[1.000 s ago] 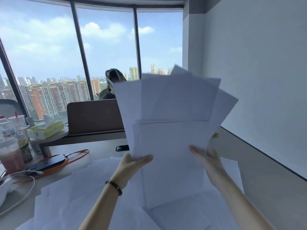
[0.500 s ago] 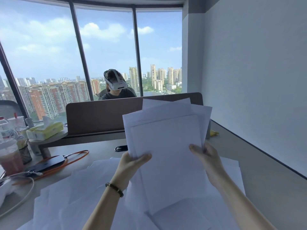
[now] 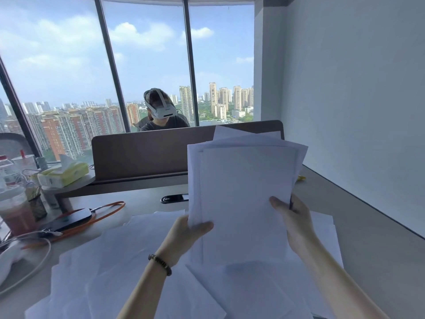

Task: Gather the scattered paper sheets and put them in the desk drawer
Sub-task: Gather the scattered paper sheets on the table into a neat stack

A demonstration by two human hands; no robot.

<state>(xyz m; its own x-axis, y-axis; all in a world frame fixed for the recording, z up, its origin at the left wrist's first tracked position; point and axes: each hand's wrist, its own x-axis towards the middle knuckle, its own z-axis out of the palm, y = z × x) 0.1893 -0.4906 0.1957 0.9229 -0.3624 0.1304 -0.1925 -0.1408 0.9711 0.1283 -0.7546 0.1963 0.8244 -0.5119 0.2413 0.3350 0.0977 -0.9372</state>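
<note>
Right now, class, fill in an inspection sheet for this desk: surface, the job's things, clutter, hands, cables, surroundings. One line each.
Surface: grey desk, mostly covered by paper at the near side.
Job's things: a stack of sheets held upright; loose sheets lie scattered on the desk; no drawer seen.
Clutter: tissue pack, drink cup, dark phone, all at the left.
Hands: left hand grips the stack's left edge, right hand its right edge; fingers of both closed on it.
Cables: orange cord looped by the phone; white cable at far left.
Surroundings: brown divider, a person in a headset behind it, windows, white wall.
</note>
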